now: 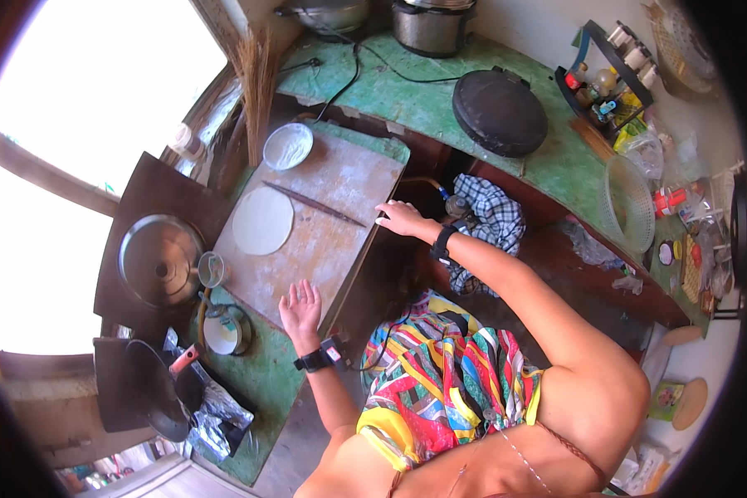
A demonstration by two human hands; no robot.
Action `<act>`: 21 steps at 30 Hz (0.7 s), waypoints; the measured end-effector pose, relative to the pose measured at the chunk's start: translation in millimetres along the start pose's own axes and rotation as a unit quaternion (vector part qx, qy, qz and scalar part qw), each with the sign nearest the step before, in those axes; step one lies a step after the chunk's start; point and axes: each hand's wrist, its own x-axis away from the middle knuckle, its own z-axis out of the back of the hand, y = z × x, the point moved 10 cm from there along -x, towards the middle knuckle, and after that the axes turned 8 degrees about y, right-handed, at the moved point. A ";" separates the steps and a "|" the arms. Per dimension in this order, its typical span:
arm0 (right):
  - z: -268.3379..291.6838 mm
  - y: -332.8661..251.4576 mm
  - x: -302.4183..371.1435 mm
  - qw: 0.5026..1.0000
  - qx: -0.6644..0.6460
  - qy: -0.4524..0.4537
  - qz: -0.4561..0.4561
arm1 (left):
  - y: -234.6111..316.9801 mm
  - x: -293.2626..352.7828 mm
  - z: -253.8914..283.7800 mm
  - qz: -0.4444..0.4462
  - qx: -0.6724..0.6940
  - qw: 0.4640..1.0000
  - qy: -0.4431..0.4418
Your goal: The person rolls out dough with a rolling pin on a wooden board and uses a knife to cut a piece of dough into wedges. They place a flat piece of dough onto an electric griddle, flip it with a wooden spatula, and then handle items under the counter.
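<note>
A floured wooden board (332, 224) lies on the green counter. On it rest a thin round sheet of rolled dough (262, 221) and a slim rolling pin (314, 204). A small white bowl of flour (288, 146) sits at the board's far end. My left hand (300, 309) lies flat and open on the near end of the board, holding nothing. My right hand (401, 217) grips the board's right edge, fingers curled over it. Both wrists wear black bands.
A steel lid (159, 261) sits on a dark stove at left, with a black pan (159, 390), foil and a small pot (224, 329) nearby. A black round griddle (499, 112), cookers, a spice rack (610, 66), a plastic basket (627, 203) and a checked cloth (490, 217) lie beyond.
</note>
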 end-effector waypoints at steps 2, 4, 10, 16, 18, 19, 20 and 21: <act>-10.2 -2.6 -2.3 1.000 0.008 -0.003 0.006 | -0.7 -7.6 -1.4 -0.012 -0.001 1.000 -0.001; -17.6 -3.7 -3.8 1.000 0.001 0.000 0.008 | -3.3 -13.1 -12.9 -0.035 -0.012 0.999 -0.008; -15.1 -0.8 14.9 1.000 -0.019 0.012 0.007 | -5.4 -69.8 3.8 -0.002 -0.033 0.999 0.016; 12.5 67.5 56.5 0.991 -0.084 0.100 -0.019 | -18.4 -115.4 29.0 -0.009 -0.092 0.993 0.073; 22.9 96.0 76.5 0.983 -0.117 0.131 -0.047 | -31.7 -118.0 34.0 0.008 -0.088 0.993 0.084; 24.8 110.0 86.7 0.978 -0.144 0.139 -0.058 | -38.5 -117.5 38.5 0.021 -0.081 0.992 0.096; 26.8 124.5 97.4 0.970 -0.174 0.155 -0.073 | -39.7 -117.9 42.1 0.013 -0.090 0.991 0.103; 28.1 138.5 107.2 0.960 -0.204 0.170 -0.089 | -41.3 -118.9 42.5 0.014 -0.092 0.991 0.101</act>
